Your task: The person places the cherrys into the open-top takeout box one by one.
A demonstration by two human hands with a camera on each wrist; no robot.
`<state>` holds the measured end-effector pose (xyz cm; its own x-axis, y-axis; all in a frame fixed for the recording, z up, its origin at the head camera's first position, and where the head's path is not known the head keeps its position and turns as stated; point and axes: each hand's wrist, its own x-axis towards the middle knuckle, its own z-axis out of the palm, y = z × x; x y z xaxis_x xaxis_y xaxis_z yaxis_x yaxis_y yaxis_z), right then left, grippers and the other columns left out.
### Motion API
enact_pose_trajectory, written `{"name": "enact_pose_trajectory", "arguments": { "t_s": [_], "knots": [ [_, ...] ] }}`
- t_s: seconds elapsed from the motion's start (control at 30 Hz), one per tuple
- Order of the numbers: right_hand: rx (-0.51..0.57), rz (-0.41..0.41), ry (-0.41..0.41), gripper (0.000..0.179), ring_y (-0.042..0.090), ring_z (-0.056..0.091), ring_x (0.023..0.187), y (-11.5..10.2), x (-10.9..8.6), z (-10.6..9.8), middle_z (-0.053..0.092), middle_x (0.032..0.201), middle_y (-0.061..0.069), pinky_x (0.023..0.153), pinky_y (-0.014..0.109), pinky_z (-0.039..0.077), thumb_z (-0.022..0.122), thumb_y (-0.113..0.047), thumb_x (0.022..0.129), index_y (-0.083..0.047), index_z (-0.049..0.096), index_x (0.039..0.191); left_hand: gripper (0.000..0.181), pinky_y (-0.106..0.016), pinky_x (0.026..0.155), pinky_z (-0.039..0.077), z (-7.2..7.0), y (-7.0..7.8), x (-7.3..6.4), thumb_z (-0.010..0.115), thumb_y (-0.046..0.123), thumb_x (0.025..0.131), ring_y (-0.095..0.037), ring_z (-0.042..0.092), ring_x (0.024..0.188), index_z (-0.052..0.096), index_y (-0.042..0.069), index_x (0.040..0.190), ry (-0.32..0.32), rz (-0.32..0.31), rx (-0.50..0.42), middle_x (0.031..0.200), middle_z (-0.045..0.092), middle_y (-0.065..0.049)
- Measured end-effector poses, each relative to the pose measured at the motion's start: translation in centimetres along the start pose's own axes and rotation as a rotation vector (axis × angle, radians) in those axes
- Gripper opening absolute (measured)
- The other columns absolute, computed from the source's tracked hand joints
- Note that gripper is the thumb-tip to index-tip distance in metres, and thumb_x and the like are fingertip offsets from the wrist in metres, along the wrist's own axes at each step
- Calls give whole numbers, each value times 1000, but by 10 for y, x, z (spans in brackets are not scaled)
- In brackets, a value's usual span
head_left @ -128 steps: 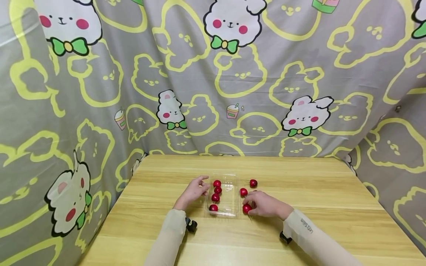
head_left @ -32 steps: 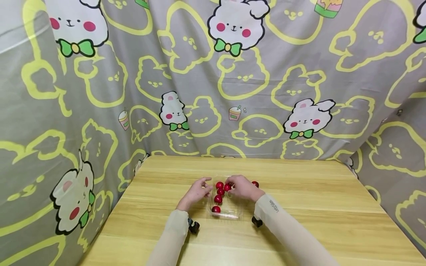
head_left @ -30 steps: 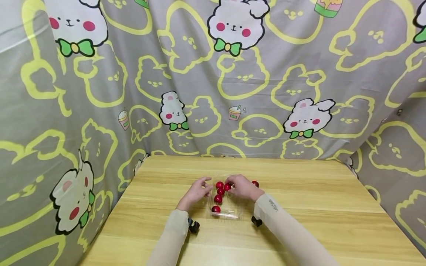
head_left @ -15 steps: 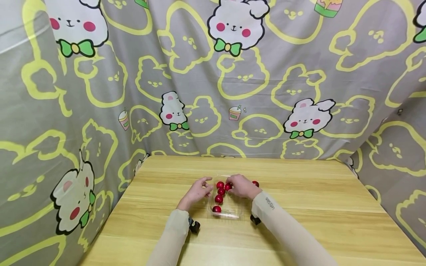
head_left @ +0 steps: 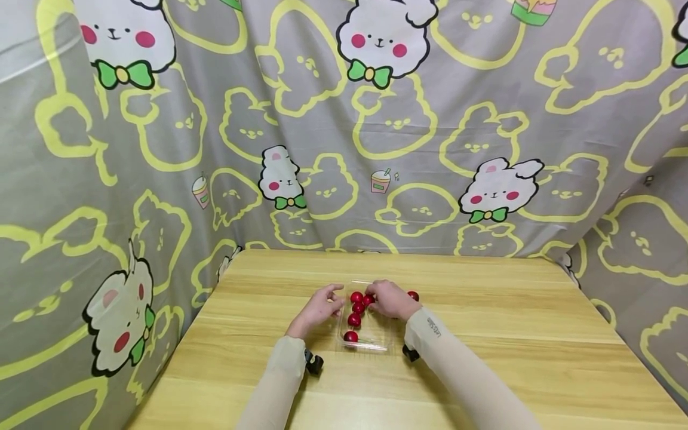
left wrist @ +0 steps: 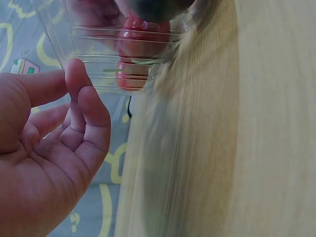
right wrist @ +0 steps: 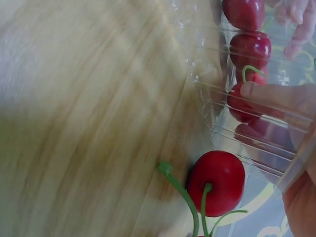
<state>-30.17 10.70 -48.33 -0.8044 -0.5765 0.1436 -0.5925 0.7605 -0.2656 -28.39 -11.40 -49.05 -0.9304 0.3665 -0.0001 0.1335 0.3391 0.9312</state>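
We see the right hand (head_left: 393, 300) pinching one glossy, round, deep-red cherry (right wrist: 239, 106) inside a clear plastic box (head_left: 371, 346). Left of those fingers, four more shiny cherries (head_left: 354, 320) line the box. The left hand (head_left: 318, 309) holds nothing, its fingers loosely bent beside the wall. Right of the right fingers, a loose cherry (right wrist: 217, 180) with a green stem (right wrist: 204, 202) sits on the surface (head_left: 494, 334).
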Motion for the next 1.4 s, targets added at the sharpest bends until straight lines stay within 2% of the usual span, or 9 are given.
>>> {"name": "enact_pose_trajectory", "arguments": {
  "t_s": [0.13, 0.57, 0.8, 1.2, 1.4],
  "knots": [
    [-4, -7, 7, 24, 18, 60, 79, -1, -1, 0, 61, 92, 5, 71, 31, 52, 74, -13, 82, -5, 68, 104, 46, -31, 62, 55, 1, -2, 1, 56, 5, 95, -15, 60, 64, 41, -5, 138, 9, -9, -3, 83, 55, -11],
    [3, 4, 26, 22, 16, 59, 79, -2, 0, -2, 60, 89, 4, 70, 30, 52, 74, -12, 83, -6, 69, 104, 46, -28, 62, 54, 1, -3, 3, 56, 5, 95, -14, 60, 64, 42, -3, 138, 13, -23, 5, 84, 55, -9],
    [-3, -11, 25, 21, 14, 56, 76, 1, 1, 1, 59, 90, 3, 68, 29, 50, 73, -12, 83, -7, 70, 103, 46, -28, 61, 55, 1, -3, 3, 56, 5, 95, -15, 60, 64, 43, -3, 138, 13, -25, 4, 83, 55, -9],
    [-13, -27, 30, 24, 16, 60, 78, 3, -1, -2, 61, 92, 6, 69, 28, 53, 74, -12, 83, -5, 69, 105, 46, -30, 63, 55, 2, -2, 3, 56, 6, 95, -15, 61, 65, 43, -2, 138, 17, -27, 6, 84, 56, -9],
    [71, -39, 36, 24, 22, 63, 83, 5, -3, -7, 63, 96, 10, 71, 31, 54, 72, -7, 84, -1, 68, 106, 45, -29, 62, 55, 3, -3, 3, 56, 5, 95, -15, 61, 65, 42, -3, 138, 18, -31, 4, 84, 56, -9]
  ]
}}
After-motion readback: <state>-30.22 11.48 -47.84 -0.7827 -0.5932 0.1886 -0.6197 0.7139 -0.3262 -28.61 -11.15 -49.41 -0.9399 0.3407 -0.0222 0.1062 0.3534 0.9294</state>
